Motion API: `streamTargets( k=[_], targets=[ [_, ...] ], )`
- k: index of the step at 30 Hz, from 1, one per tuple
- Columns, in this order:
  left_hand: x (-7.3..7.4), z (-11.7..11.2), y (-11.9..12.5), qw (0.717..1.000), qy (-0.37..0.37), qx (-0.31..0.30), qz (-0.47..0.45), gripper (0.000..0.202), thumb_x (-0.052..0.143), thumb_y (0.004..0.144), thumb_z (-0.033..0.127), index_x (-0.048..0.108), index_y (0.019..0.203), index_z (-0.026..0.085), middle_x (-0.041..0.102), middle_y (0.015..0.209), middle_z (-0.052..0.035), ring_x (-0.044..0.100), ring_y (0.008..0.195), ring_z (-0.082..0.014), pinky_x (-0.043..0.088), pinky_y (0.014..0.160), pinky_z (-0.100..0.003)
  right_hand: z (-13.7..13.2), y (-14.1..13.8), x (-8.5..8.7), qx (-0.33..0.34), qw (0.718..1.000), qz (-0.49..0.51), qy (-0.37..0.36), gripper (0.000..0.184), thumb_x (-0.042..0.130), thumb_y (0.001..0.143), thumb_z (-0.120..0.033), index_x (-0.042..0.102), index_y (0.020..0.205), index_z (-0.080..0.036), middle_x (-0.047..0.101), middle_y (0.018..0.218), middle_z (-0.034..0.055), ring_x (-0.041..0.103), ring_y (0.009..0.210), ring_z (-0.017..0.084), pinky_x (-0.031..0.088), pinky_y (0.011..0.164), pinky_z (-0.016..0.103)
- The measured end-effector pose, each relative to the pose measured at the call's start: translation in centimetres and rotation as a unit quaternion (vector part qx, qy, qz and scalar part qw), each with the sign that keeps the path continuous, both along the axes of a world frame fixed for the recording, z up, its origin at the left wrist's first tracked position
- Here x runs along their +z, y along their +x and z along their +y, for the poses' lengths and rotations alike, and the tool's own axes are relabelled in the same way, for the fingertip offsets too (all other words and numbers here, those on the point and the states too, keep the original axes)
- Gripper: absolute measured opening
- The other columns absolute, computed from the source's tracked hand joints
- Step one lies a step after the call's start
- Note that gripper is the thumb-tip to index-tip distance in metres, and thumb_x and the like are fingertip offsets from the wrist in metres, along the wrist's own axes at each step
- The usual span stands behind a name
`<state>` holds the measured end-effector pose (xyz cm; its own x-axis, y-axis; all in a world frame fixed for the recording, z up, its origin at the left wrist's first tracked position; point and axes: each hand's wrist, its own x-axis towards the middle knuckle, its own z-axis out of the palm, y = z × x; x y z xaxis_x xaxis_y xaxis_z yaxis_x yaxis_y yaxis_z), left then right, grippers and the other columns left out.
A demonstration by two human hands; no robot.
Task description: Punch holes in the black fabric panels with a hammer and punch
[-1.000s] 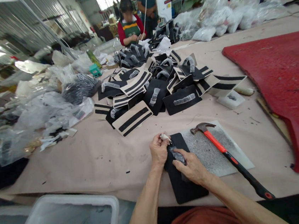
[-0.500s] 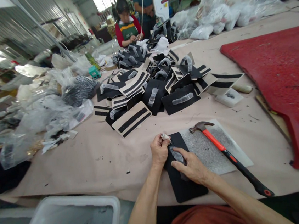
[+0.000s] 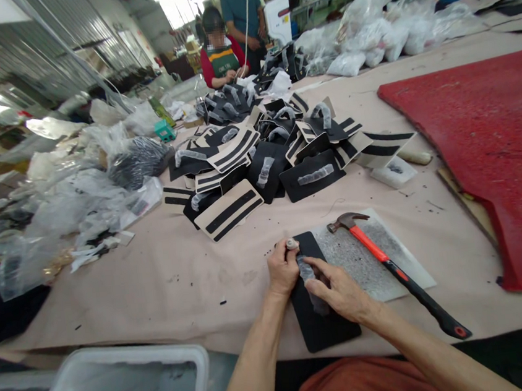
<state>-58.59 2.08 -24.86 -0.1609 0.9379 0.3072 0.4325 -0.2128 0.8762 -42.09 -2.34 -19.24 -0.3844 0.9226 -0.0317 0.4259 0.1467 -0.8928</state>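
Left hand (image 3: pixel 282 269): yours is closed around a small white piece (image 3: pixel 291 243), kind unclear, near 12 o'clock on the black panel. Half a second ago that piece slanted with its narrow tip toward 4 o'clock; now you see its round end facing up at you and the tip is hidden.
Right hand (image 3: pixel 343 289): yours reaches in from 4 o'clock, thumb and forefinger touching the wrapped strip (image 3: pixel 305 270); you cannot tell whether they pinch it or only press. They rest on the same stretch as before.
Black panel (image 3: pixel 338 331): flat on the bench (image 3: pixel 159 293) in front of you, running from 11 to 5 o'clock, the strip along its middle. It has not shifted.
Hammer (image 3: pixel 392 269): at your panel's 3 o'clock, across the speckled slab (image 3: pixel 341 249), head toward 10 and handle end toward 4, lying as it was.
Pile of panels (image 3: pixel 267 164): at your 12 o'clock, well apart from your hands, unchanged.
Red sheet (image 3: pixel 495 164): at your 2 o'clock.
White bin (image 3: pixel 137 350): at your 8 o'clock.
Standing person (image 3: pixel 239 11): beyond the pile, near 12; the forearms that met in front are now apart.
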Motion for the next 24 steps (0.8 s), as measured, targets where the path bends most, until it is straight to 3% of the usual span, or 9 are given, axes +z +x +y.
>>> streamTargets(
  k=[2,5,8,13,16,18,20,22,24],
  targets=[
    [0.1,-0.4,0.0,0.999,0.031,-0.02,0.025,0.017,0.057,0.089,0.019,0.068,0.102,0.022,0.076,0.095,-0.0044,0.071,0.086,-0.0174,0.055,0.081,-0.028,0.2,2.0,0.1,-0.068,0.991,-0.071,0.089,0.044,0.045,0.097,-0.045,0.057,0.127,-0.014,0.065,0.095,0.0081,0.061,0.083,0.021,0.048,0.077,0.034],
    [0.2,-0.3,-0.1,0.999,0.032,-0.029,-0.005,0.017,0.058,0.088,0.016,0.068,0.101,0.022,0.077,0.095,-0.0034,0.072,0.087,-0.0169,0.055,0.082,-0.028,0.8,6.1,0.2,-0.159,0.922,-0.299,0.188,0.039,0.052,0.094,-0.041,0.058,0.119,-0.012,0.061,0.112,0.0173,0.058,0.103,0.031,0.046,0.086,0.041],
    [0.4,0.1,-0.1,0.999,0.009,-0.043,-0.019,0.017,0.06,0.086,0.015,0.069,0.098,0.022,0.077,0.092,-0.0028,0.072,0.084,-0.0171,0.056,0.08,-0.028,1.6,9.8,0.1,-0.14,0.878,-0.445,0.106,0.022,0.054,0.091,-0.034,0.058,0.099,-0.014,0.06,0.097,0.0151,0.059,0.089,0.03,0.045,0.074,0.039],
    [0.3,0.6,-0.1,0.997,0.005,-0.068,-0.029,0.018,0.061,0.086,0.015,0.071,0.098,0.022,0.077,0.092,-0.002,0.072,0.085,-0.0173,0.056,0.08,-0.027,2.2,11.5,1.3,-0.157,0.952,-0.188,-0.184,0.015,0.055,0.085,-0.029,0.045,0.076,-0.022,0.049,0.07,0.0019,0.05,0.062,0.017,0.04,0.056,0.029],
    [0.0,0.6,-0.1,0.997,0.01,-0.07,-0.033,0.017,0.061,0.086,0.016,0.072,0.098,0.023,0.077,0.092,-0.0018,0.072,0.086,-0.0172,0.056,0.08,-0.027,2.1,10.0,3.5,-0.169,0.918,0.004,-0.358,0.014,0.051,0.085,-0.033,0.044,0.079,-0.022,0.045,0.067,-0.0026,0.038,0.048,0.01,0.034,0.044,0.022],
    [-0.1,0.6,-0.2,0.997,0.01,-0.07,-0.028,0.017,0.061,0.086,0.016,0.072,0.098,0.022,0.077,0.093,-0.002,0.072,0.086,-0.0172,0.055,0.08,-0.027,1.9,8.7,5.5,-0.184,0.903,0.066,-0.383,0.021,0.046,0.089,-0.042,0.045,0.084,-0.022,0.039,0.064,-0.0063,0.028,0.041,0.008,0.025,0.038,0.02],
    [-0.2,0.6,-0.2,0.997,0.009,-0.068,-0.022,0.017,0.061,0.086,0.017,0.072,0.098,0.022,0.078,0.094,-0.0024,0.072,0.087,-0.0172,0.055,0.081,-0.027,1.9,7.4,7.5,-0.181,0.943,0.045,-0.276,0.032,0.04,0.093,-0.053,0.045,0.086,-0.023,0.037,0.06,-0.0072,0.029,0.04,0.009,0.023,0.037,0.021],
    [-0.1,0.6,-0.2,0.998,0.009,-0.065,-0.017,0.017,0.061,0.086,0.017,0.072,0.098,0.022,0.078,0.094,-0.0027,0.072,0.087,-0.0172,0.055,0.082,-0.027,2.1,6.4,8.7,-0.164,0.984,-0.032,-0.066,0.039,0.036,0.095,-0.059,0.045,0.083,-0.023,0.04,0.057,-0.0053,0.037,0.044,0.011,0.027,0.041,0.023],
    [0.0,0.6,-0.2,0.998,0.012,-0.063,-0.012,0.018,0.061,0.086,0.016,0.072,0.098,0.022,0.078,0.094,-0.0028,0.072,0.087,-0.0172,0.055,0.082,-0.027,2.4,5.8,8.9,-0.132,0.976,-0.129,0.114,0.039,0.034,0.097,-0.056,0.045,0.081,-0.022,0.044,0.056,-0.003,0.039,0.046,0.012,0.026,0.046,0.025]
  ],
)
